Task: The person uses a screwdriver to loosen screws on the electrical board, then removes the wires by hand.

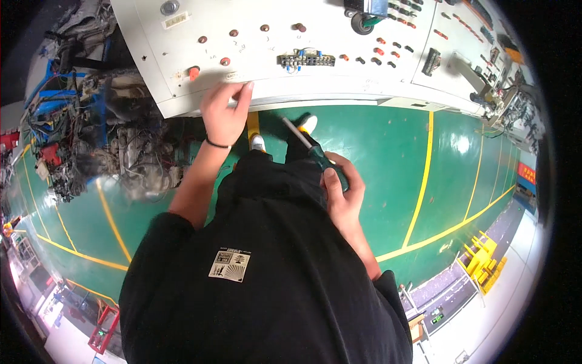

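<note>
The right hand (347, 189) wraps around the handle of a screwdriver (317, 156), its tip pointing up and left over the green floor (391, 170). The left hand (224, 118) is half curled by the edge of a white panel (267, 73); I can't tell if it holds anything. Engine parts (130, 145) sit to the left.

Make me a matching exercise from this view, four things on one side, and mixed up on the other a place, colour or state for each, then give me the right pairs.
Column one:
1. Screwdriver
2. Left hand
3. Wristband
4. Floor

Column two:
A. Shiny green, underfoot
B. At the lower edge of the white panel
C. Held in the right hand
D. A thin black loop

Right pairs: 1-C, 2-B, 3-D, 4-A.
</note>
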Demonstrator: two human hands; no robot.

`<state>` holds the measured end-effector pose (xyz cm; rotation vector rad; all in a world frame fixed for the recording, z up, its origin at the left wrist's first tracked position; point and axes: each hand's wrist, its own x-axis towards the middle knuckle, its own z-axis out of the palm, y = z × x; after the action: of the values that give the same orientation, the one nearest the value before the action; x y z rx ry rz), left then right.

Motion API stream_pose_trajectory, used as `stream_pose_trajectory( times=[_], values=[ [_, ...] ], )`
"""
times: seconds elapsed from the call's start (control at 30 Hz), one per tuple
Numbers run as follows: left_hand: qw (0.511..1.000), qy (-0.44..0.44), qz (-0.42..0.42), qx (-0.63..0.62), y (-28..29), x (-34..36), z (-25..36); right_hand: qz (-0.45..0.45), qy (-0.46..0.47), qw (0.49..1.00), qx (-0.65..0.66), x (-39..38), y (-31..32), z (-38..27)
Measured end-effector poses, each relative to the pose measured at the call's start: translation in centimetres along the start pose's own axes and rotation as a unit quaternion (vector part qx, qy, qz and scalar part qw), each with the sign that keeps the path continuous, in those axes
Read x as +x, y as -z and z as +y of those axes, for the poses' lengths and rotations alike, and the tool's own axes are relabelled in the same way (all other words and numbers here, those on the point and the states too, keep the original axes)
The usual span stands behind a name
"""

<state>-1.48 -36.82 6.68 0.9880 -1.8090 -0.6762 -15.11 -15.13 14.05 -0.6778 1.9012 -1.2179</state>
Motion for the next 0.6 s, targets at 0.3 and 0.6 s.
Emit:
stream_pose_trajectory(
  times=[0.3,0.6],
  values=[
    [0.997,0.051,-0.058,0.008,-2.0,-8.0,4.2,-0.116,0.094,0.985,-0.088,2.1,5.5,2.3],
    [0.988,0.116,-0.008,0.101,-13.8,-10.7,8.7,-0.066,0.01,0.997,-0.041,2.8,24.6,10.1]
  ],
)
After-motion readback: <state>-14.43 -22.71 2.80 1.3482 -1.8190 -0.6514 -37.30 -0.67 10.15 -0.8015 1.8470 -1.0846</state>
